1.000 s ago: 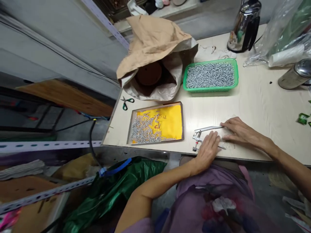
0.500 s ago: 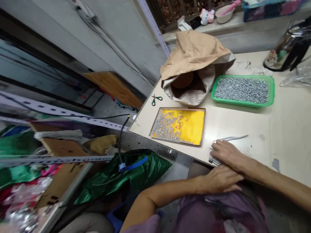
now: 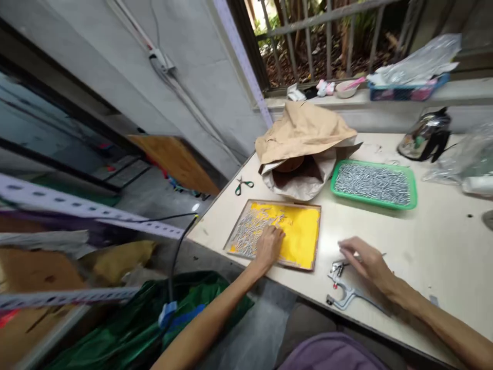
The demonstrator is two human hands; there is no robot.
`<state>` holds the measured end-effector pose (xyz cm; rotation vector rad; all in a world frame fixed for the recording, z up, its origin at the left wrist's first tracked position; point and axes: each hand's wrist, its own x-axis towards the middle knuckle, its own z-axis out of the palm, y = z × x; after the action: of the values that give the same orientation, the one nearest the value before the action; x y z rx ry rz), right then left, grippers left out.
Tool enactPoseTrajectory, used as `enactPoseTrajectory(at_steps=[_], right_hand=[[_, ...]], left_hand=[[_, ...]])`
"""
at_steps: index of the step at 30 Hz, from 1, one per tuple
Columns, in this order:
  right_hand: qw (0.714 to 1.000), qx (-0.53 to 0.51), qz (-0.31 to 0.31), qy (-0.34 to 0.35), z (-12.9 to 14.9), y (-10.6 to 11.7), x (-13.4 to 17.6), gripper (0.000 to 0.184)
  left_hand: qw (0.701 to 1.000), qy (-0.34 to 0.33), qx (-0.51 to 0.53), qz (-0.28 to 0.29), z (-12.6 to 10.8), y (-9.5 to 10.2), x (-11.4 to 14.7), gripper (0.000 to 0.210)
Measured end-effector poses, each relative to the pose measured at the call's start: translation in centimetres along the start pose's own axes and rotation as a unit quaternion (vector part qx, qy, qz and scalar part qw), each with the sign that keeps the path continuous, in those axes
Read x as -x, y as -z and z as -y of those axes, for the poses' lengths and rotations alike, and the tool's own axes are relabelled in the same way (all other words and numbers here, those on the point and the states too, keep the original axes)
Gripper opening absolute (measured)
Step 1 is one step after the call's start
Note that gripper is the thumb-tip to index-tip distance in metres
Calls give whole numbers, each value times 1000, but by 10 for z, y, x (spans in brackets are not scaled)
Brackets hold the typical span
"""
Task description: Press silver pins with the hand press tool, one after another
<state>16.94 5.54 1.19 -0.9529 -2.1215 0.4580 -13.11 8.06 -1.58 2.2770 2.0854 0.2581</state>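
Observation:
My left hand [image 3: 269,245] reaches into a shallow tray [image 3: 318,236], its fingers bent together over the yellow lining. Small silvery metal pins [image 3: 246,231] lie heaped in the tray's left part, beside my fingers. What is between the fingertips is hidden or too small to name. My right hand [image 3: 365,261] hovers over the table at the right, thumb and forefinger brought together. Anything in that pinch is too small to make out. Below it lie metal pliers [image 3: 348,295] with a wide, rounded jaw and a red spot; one handle runs beneath my forearm.
Behind the tray stands an open brown paper bag [image 3: 304,128]. A green tub [image 3: 414,192] full of metal pins sits right of it. Green-handled scissors [image 3: 243,185] lie near the left edge. A kettle [image 3: 425,134] and clear plastic [image 3: 462,154] occupy the back right.
My hands, close together at the table's front edge before, are now apart. The left has moved into the tray; the right has lifted off the pliers, now uncovered. My view has tilted up.

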Motion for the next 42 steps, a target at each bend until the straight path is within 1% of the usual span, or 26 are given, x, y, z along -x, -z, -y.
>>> enactPoseTrajectory(at_steps=[2, 4, 6, 7, 9, 10, 12, 15, 17, 19, 20, 21, 23, 25, 27, 30, 34, 38, 42], right_hand=[[993, 68, -71, -62, -16, 23, -34, 19], [984, 119, -102, -87, -37, 44, -69, 22], [975, 159, -102, -113, -56, 60, -97, 26], [970, 183, -100, -123, -63, 66, -105, 27], [962, 218, -90, -135, -68, 73, -110, 31], [961, 228, -83, -136, -67, 76, -105, 33], [965, 225, -52, -126, -57, 77, -82, 33], [978, 171, 49, -108, -29, 73, -27, 30], [977, 126, 127, -114, -9, 67, 13, 30], [971, 95, 182, -126, 8, 60, 48, 33], [968, 88, 197, -130, 15, 55, 62, 34], [966, 88, 206, -131, 20, 51, 75, 35], [965, 102, 207, -128, 27, 42, 94, 36], [963, 121, 201, -130, 30, 34, 105, 35], [962, 131, 193, -139, 31, 28, 110, 33], [965, 142, 179, -130, 31, 23, 113, 31], [964, 164, 177, -115, 32, 21, 115, 32], [963, 162, 176, -120, 34, 19, 117, 30], [966, 147, 170, -131, 34, 20, 116, 29]], left_hand=[[1000, -3, -4, 13, 1, -5, -4, 18], [1000, -3, -9, 24, 3, -6, -5, 21], [999, -2, -22, 37, 5, -5, -4, 24], [999, -5, -31, 42, 6, -4, -2, 26], [997, -14, -53, 48, 6, -2, 0, 28], [996, -17, -66, 50, 6, -1, 1, 28], [994, -20, -91, 52, 5, 4, 2, 28], [993, -27, -96, 63, 2, 15, 0, 27], [995, -21, -60, 70, -5, 24, 0, 25], [998, 9, 21, 64, -18, 33, 4, 21], [994, 23, 83, 72, -27, 36, 8, 18], [982, 34, 156, 97, -38, 39, 14, 17], [940, 54, 296, 160, -61, 40, 31, 21], [898, 65, 387, 201, -84, 35, 49, 24], [877, 65, 428, 209, -101, 25, 65, 24], [866, 74, 445, 215, -112, 9, 78, 25], [848, 113, 454, 250, -113, -3, 81, 30], [839, 140, 449, 274, -114, -4, 80, 33], [848, 151, 405, 307, -117, 0, 76, 30]])
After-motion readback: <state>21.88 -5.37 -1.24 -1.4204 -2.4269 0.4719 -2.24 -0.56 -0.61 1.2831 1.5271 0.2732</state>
